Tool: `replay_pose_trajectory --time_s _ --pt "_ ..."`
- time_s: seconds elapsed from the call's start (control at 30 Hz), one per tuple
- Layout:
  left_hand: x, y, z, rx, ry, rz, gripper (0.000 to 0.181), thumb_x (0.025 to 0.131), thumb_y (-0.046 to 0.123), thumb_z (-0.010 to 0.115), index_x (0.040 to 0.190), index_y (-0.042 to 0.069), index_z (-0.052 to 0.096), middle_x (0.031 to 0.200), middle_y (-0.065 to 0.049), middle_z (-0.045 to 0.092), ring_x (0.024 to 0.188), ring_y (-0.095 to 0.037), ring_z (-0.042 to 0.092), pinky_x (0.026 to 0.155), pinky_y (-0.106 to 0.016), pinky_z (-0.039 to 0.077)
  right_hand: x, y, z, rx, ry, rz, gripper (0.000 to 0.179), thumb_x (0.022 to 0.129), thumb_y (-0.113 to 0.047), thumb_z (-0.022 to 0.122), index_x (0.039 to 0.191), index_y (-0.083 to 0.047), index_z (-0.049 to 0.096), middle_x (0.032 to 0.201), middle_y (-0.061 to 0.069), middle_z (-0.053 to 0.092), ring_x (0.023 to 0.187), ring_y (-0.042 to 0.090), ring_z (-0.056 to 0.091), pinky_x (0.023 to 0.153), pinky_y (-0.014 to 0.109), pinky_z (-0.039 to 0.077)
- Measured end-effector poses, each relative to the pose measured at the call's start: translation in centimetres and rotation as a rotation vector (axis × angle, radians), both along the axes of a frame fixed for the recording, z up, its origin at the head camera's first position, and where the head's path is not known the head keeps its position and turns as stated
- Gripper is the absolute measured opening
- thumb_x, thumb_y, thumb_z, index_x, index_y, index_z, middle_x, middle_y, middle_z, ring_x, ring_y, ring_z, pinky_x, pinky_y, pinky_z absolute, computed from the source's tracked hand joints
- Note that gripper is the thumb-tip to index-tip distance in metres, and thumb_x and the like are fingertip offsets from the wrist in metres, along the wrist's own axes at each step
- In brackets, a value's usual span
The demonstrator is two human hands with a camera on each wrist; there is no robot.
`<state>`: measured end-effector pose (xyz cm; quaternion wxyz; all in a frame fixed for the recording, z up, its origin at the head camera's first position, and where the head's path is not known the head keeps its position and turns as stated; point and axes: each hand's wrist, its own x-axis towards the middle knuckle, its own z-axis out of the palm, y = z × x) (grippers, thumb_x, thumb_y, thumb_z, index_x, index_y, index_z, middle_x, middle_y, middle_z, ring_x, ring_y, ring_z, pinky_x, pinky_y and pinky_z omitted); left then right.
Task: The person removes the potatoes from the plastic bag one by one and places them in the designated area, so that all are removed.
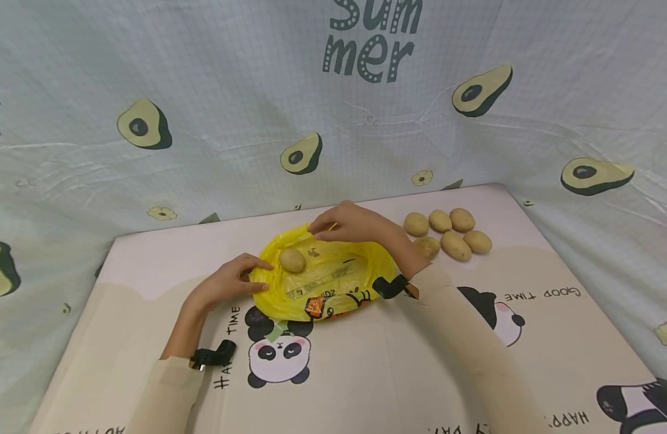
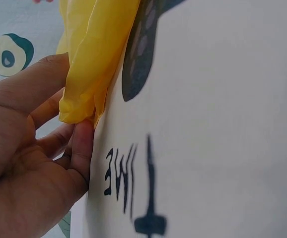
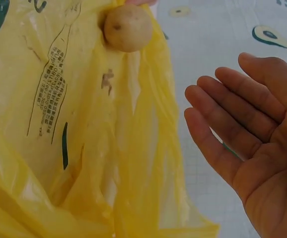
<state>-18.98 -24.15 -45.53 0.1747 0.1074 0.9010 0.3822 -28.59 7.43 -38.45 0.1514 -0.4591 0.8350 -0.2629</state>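
A yellow plastic bag [image 1: 340, 274] lies spread on the table with its mouth gaping. One potato [image 1: 292, 261] sits inside it, toward the left side; the right wrist view shows the same potato [image 3: 129, 28] against the yellow film. My left hand [image 1: 231, 282] pinches the bag's left edge, and the left wrist view shows the gathered film [image 2: 86, 94] between the fingers and thumb. Over the bag's far rim hovers my right hand [image 1: 352, 224]. Its fingers [image 3: 233, 106] are loosely extended and hold nothing.
Several potatoes [image 1: 455, 246] stand grouped at the table's back right, one partly hidden behind the right forearm. A pale tablecloth [image 1: 366, 367] with panda prints covers the table. Behind it hangs a curtain [image 1: 225, 108] with avocado prints, meeting the table's back edge.
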Motion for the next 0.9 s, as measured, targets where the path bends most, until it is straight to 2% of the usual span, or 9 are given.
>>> replay_pose_trajectory --time_s 0.2,0.4,0.53,0.73,0.9 --pt "0.0 0.0 0.2 -0.005 -0.002 -0.003 0.043 0.091 0.031 0.077 0.129 0.012 0.068 0.134 -0.014 0.057 0.117 -0.031 0.051 0.107 -0.052 0.043 -0.9 -1.4 -0.7 0.003 -0.032 0.03 0.033 0.103 -0.024 0.061 0.132 -0.008 0.068 0.127 0.007 0.07 0.112 0.013 0.067 0.099 0.03 0.052" --pt "-0.1 -0.1 0.3 0.0 0.0 -0.008 0.044 0.091 0.032 0.077 0.129 0.011 0.068 0.134 -0.015 0.057 0.118 -0.032 0.051 0.107 -0.054 0.043 -1.4 -2.4 -1.1 0.031 -0.049 0.03 0.032 0.103 -0.026 0.061 0.131 -0.011 0.069 0.124 0.001 0.072 0.11 0.011 0.066 0.1 0.028 0.05" --pt "-0.1 -0.1 0.2 0.003 -0.002 -0.011 0.044 0.092 0.032 0.077 0.129 0.011 0.067 0.134 -0.015 0.056 0.117 -0.031 0.051 0.107 -0.054 0.043 -1.7 -3.0 -1.6 0.051 -0.068 0.031 0.03 0.103 -0.025 0.062 0.129 -0.012 0.07 0.122 -0.002 0.072 0.11 0.009 0.066 0.098 0.025 0.05" --pt "-0.1 -0.2 0.2 0.007 -0.006 -0.009 0.043 0.092 0.03 0.077 0.129 0.011 0.067 0.134 -0.015 0.056 0.116 -0.031 0.051 0.106 -0.052 0.043 -2.1 -4.2 -2.4 0.067 -0.126 0.074 0.029 0.102 -0.023 0.064 0.127 -0.012 0.07 0.121 -0.001 0.072 0.11 0.009 0.066 0.096 0.023 0.051" --pt "-0.1 -0.1 0.2 0.013 -0.007 -0.014 0.042 0.092 0.03 0.077 0.129 0.011 0.067 0.135 -0.015 0.056 0.118 -0.031 0.051 0.106 -0.053 0.043 -2.3 -5.1 -3.0 0.107 -0.136 0.105 0.03 0.101 -0.023 0.065 0.128 -0.012 0.07 0.124 0.001 0.07 0.11 0.009 0.065 0.091 0.021 0.052"
